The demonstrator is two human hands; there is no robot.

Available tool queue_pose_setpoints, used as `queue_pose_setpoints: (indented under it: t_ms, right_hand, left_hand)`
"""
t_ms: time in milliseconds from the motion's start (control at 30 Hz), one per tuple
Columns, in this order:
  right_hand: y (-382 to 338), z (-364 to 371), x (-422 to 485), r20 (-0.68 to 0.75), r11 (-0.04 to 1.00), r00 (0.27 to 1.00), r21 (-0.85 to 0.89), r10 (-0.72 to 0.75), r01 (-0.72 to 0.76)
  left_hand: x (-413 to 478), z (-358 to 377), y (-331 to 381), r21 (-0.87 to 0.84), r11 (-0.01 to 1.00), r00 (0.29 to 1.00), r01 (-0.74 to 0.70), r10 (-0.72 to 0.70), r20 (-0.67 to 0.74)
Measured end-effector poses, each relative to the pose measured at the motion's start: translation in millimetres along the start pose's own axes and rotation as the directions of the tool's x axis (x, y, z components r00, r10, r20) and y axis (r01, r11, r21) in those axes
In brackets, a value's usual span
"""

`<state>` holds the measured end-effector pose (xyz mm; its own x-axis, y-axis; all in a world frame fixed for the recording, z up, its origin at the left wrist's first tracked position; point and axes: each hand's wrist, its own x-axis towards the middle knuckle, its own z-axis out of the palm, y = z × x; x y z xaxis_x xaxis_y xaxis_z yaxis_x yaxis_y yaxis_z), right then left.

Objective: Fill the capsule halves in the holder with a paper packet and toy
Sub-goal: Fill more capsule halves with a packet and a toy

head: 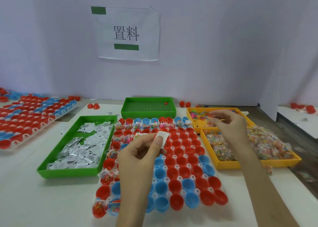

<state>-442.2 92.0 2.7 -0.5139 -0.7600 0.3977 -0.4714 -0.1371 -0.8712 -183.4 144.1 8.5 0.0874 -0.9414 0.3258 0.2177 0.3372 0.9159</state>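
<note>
1. My left hand (141, 151) hovered over the clear plastic holder (197, 191) packed with red and blue egg-shaped capsule halves (182, 161).
2. Its thumb and forefinger pinched a small white paper packet (162, 137) by the lower edge, and my other fingers were curled toward the palm.
3. The packet stood up above my fingertips, over the red halves in the holder's far middle rows.
4. My right hand (228, 123) was over the far yellow plastic tray (190, 112) of small bright toys. The fingers were bent toward the thumb, but the blur kept me from telling whether they gripped anything.
5. A nearer yellow plastic tray (223, 165) of clear-wrapped toy bags sat just right of the holder.
6. A green plastic tray (68, 172) of loose white packets lay just left of it.
7. The halves along the far row and left edge already held fillings (137, 125).
</note>
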Motion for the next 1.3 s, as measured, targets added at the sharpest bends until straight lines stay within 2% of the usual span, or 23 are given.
queue_pose_setpoints:
  t_ms: [33,100,167,233,333,567,767,933,1000,1167,1300]
  right_hand:
    - [-12,4,-5,0.130,0.981,0.991,0.187,0.026,-0.050]
    - [-31,12,-17,0.406,0.879,0.913,0.446,-0.029,-0.170]
    - [-44,20,-29,0.560,0.826,0.809,0.531,-0.175,-0.188]
    - [-54,29,-41,0.622,0.824,0.730,0.548,-0.284,-0.147]
    - [-61,43,-54,0.625,0.823,0.705,0.559,-0.337,-0.102]
    - [-64,58,-65,0.530,0.850,0.773,0.527,-0.350,0.023]
    - [-67,65,-73,0.474,0.894,0.812,0.431,-0.340,0.123]
    - [-66,70,-76,0.438,0.905,0.841,0.404,-0.317,0.131]
    - [-66,69,-75,0.456,0.904,0.828,0.407,-0.326,0.131]
    - [-66,56,-65,0.605,0.912,0.722,0.400,-0.336,0.089]
    - [-61,55,-65,0.633,0.928,0.696,0.348,-0.338,0.134]
  left_hand:
    - [0,0,0,-0.016,1.000,1.000,0.014,-0.014,-0.006]
    - [1,0,-1,-0.041,0.999,0.999,0.031,-0.032,-0.027]
    - [2,0,-3,-0.034,0.999,0.999,0.030,-0.031,-0.042]
    - [2,0,-5,-0.012,1.000,0.998,0.023,-0.024,-0.049]
    - [2,1,-8,0.008,1.000,0.998,0.007,-0.006,-0.067]
    - [2,-1,-14,0.022,1.000,0.994,0.012,-0.010,-0.112]
    - [5,-11,-13,0.090,0.996,0.998,0.021,-0.016,-0.053]
    - [3,-11,-12,0.121,0.992,0.999,0.032,-0.030,-0.023]
    - [3,-13,-13,0.145,0.989,0.999,0.027,-0.021,-0.043]
    - [4,-17,-14,0.225,0.974,1.000,-0.014,0.016,-0.004]
    - [2,-15,-12,0.292,0.956,1.000,-0.008,-0.001,0.031]
